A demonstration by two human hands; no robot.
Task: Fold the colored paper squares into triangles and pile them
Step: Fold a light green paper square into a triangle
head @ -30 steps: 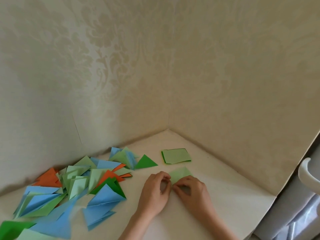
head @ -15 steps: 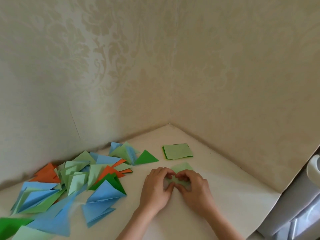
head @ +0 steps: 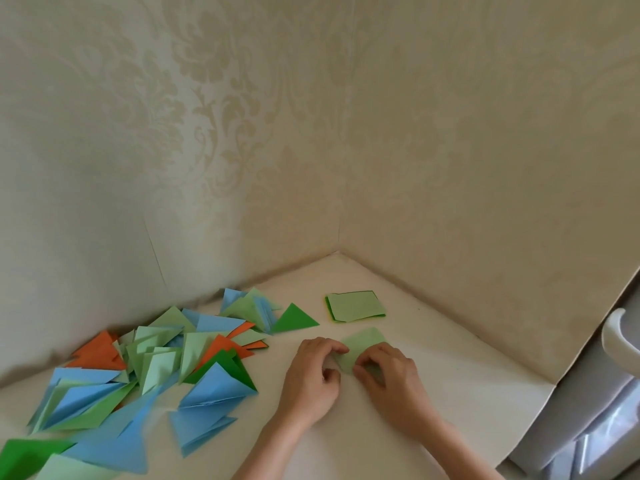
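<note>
A light green paper square [head: 360, 348] lies on the white table between my hands. My left hand [head: 311, 379] pinches its left corner with curled fingertips. My right hand [head: 391, 379] holds its near edge, fingers curled over the paper and hiding part of it. Beyond them sits a small stack of unfolded green squares [head: 355, 305]. To the left spreads a loose pile of folded triangles [head: 156, 368] in blue, light green, dark green and orange.
The white table [head: 467, 393] fits into a corner of two patterned beige walls. Its right edge drops off near a white handle [head: 620, 341] and a grey surface at the far right.
Both hands have stayed on the light green paper, working it; more of the sheet now shows beyond the fingers. The camera view has shifted slightly.
</note>
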